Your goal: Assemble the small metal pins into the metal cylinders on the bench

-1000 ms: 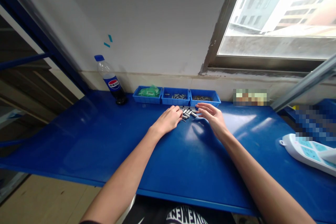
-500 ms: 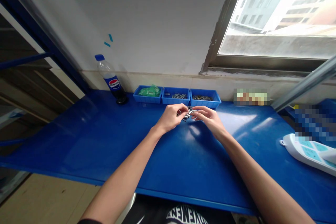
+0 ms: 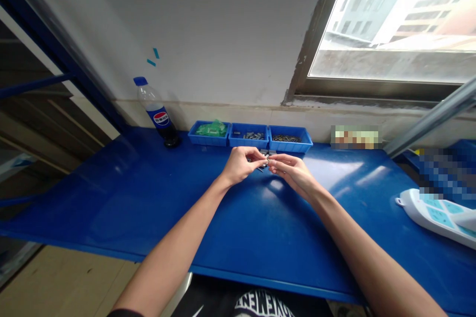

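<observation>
My left hand (image 3: pixel 241 165) is closed in a pinch, with a small metal piece (image 3: pixel 267 159) just showing at its fingertips. Against it, the fingertips of my right hand (image 3: pixel 292 170) are pinched together too; whatever lies between them is too small to make out. Several small metal parts (image 3: pixel 264 152) lie on the blue table (image 3: pixel 178 208) just behind and under the fingers, partly hidden by them. A thin pin (image 3: pixel 260 170) shows below the left fingertips.
Three blue bins stand along the wall: one with a green plastic bag (image 3: pixel 212 129), one with silvery metal parts (image 3: pixel 254 135), one with thin pins (image 3: pixel 286 138). A cola bottle (image 3: pixel 159 118) is at left, a white power strip (image 3: pixel 439 215) at right.
My right hand has moved slightly left and its fingers have closed, so both hands' fingertips now meet. The left thumb has come up against the small piece.
</observation>
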### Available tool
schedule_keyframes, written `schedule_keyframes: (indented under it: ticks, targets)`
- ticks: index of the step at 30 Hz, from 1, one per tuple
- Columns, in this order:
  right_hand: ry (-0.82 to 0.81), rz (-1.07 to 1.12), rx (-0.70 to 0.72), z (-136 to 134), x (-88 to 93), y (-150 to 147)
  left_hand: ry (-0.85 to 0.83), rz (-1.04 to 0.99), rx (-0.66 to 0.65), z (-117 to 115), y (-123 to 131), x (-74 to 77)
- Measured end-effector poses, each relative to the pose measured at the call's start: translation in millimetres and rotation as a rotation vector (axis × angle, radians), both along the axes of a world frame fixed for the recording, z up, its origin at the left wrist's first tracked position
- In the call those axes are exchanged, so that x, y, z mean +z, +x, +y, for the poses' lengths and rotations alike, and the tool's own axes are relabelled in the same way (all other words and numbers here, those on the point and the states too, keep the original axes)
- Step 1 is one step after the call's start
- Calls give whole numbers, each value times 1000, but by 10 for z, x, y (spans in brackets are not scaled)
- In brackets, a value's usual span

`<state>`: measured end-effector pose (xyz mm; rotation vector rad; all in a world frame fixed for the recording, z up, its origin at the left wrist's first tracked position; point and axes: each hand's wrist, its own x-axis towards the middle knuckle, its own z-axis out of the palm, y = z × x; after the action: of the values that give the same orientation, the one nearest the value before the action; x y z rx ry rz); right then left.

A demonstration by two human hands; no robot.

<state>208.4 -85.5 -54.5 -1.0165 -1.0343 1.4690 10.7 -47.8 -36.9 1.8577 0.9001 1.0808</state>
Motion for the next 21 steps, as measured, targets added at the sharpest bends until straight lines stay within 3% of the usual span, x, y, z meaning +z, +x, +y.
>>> schedule_keyframes:
  ticks: [4, 8, 11, 21]
  targets:
    - [0, -1, -26, 13, -1, 11, 57, 112, -32, 22, -38, 14]
    - [72, -80, -132, 35, -21, 37, 266, 466, -60, 78, -203, 84]
    - [183, -65, -216, 52, -27, 70, 332, 625, -100, 120, -334, 112]
    - [225, -134, -187, 31, -26, 97, 312, 775, -120, 88, -282, 39]
